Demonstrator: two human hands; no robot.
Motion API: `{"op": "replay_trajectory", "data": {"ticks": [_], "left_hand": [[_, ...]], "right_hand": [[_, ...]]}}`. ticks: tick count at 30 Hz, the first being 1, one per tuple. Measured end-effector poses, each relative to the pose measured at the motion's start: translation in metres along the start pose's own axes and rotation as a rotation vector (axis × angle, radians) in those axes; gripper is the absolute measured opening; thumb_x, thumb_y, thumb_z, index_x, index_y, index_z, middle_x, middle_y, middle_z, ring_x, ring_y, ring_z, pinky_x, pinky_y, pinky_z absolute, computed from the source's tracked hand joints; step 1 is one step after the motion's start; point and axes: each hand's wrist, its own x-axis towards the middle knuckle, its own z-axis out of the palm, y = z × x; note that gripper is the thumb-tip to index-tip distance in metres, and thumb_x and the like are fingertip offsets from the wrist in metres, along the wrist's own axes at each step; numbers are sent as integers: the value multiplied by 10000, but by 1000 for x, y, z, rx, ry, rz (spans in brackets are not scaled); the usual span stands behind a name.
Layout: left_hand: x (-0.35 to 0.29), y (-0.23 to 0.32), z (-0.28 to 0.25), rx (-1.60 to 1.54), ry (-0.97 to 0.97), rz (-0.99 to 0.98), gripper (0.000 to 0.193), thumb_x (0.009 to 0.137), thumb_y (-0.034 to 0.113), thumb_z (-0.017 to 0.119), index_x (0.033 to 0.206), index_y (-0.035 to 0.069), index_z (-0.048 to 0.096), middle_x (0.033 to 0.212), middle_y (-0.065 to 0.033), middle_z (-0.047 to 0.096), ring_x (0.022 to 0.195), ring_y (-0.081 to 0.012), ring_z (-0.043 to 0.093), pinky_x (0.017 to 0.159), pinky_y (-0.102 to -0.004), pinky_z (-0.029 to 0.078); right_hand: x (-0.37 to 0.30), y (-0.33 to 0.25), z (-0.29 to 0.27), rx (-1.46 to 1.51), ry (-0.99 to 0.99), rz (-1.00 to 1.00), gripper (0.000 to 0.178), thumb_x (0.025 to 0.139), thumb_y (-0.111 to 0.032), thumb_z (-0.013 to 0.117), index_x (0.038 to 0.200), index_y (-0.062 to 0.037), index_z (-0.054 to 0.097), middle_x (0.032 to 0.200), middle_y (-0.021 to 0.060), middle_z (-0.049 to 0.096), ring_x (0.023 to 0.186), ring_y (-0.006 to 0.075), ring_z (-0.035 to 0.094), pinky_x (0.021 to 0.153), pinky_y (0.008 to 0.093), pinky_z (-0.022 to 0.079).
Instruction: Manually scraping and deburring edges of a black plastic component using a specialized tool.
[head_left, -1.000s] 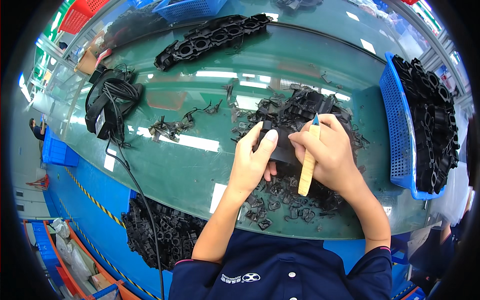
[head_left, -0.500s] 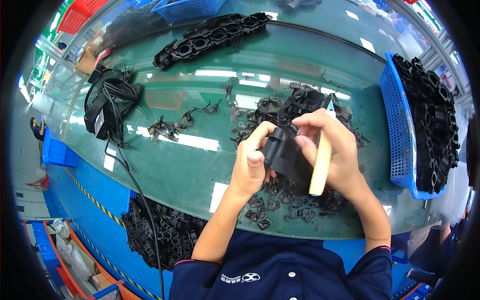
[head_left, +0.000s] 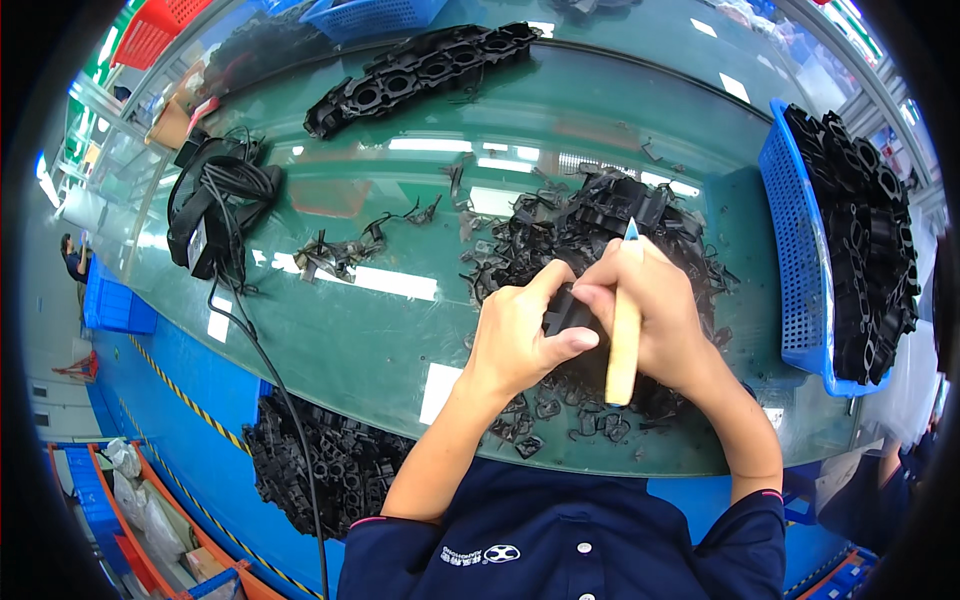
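My left hand (head_left: 508, 335) is closed around a black plastic part (head_left: 564, 314), most of which its fingers and thumb cover. In my right hand (head_left: 662, 312) is a trimming knife with a pale yellow handle (head_left: 623, 360); its pointed bluish blade sticks out past the fingers, away from me. The right thumb and fingertips meet the top of the black part, close to the left fingers. Under and beyond both hands spreads a heap of black plastic scraps (head_left: 520, 232) with larger black pieces among them.
A blue basket (head_left: 793, 280) full of black moulded parts stands on the right. Across the green table (head_left: 400, 330) lie a long black manifold-like part (head_left: 425, 72), a small scrap cluster (head_left: 340, 257) and a black strapped device (head_left: 222, 205) with a cable. More black parts (head_left: 310, 465) sit below the table edge.
The black part has turned in my left hand and is more covered. My right hand has moved left and down against it, and the knife has come along, its blade now lower.
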Motion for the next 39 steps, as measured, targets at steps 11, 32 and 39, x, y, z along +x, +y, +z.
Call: {"op": "replay_trajectory", "data": {"ticks": [11, 32, 39], "left_hand": [[0, 4, 0, -184, 60, -22, 876, 690, 841, 373, 891, 2, 527, 528, -94, 459, 477, -219, 517, 471, -309, 367], [0, 1, 2, -67, 62, -26, 780, 742, 773, 429, 877, 7, 495, 509, -104, 450, 461, -257, 528, 456, -323, 381], [-1, -7, 3, -337, 32, -81, 848, 747, 815, 321, 895, -1, 497, 509, -20, 368, 480, -92, 406, 444, -276, 342]], "right_hand": [[8, -6, -13, 282, -41, 309, 167, 750, -83, 709, 891, -36, 633, 701, 55, 592, 635, 145, 549, 622, 277, 419], [3, -6, -2, -264, -138, -26, 117, 765, -54, 625, 758, -55, 508, 609, 40, 527, 571, 229, 525, 730, 343, 405], [5, -1, -7, 867, 68, 614, 140, 881, -123, 465, 768, -53, 510, 625, -15, 494, 552, 29, 425, 487, 180, 349]]}}
